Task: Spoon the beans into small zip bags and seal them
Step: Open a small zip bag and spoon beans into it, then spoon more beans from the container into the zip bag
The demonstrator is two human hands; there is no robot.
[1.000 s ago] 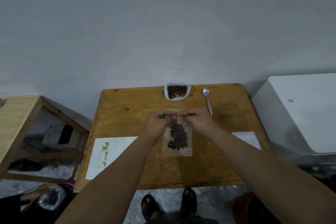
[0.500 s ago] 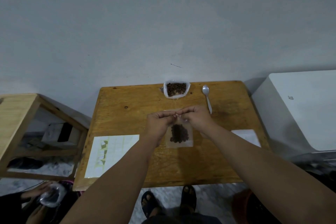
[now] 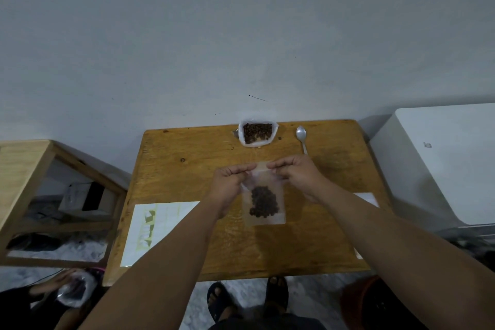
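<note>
A white paper sheet (image 3: 160, 225) lies on the wooden bench (image 3: 308, 244), at 8 o'clock from the small zip bag (image 3: 277, 190). The bag is over the middle of the bench, with dark beans (image 3: 263, 202) inside. The left hand (image 3: 230, 179) and right hand (image 3: 297, 174) each pinch its top edge. At 12 o'clock sits the big open bag of beans (image 3: 257, 132). The spoon (image 3: 302, 138) lies at 1 o'clock.

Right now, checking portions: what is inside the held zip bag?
Beans sit in the lower half of the zip bag. The left hand and right hand pinch its top, covering the zip.
</note>
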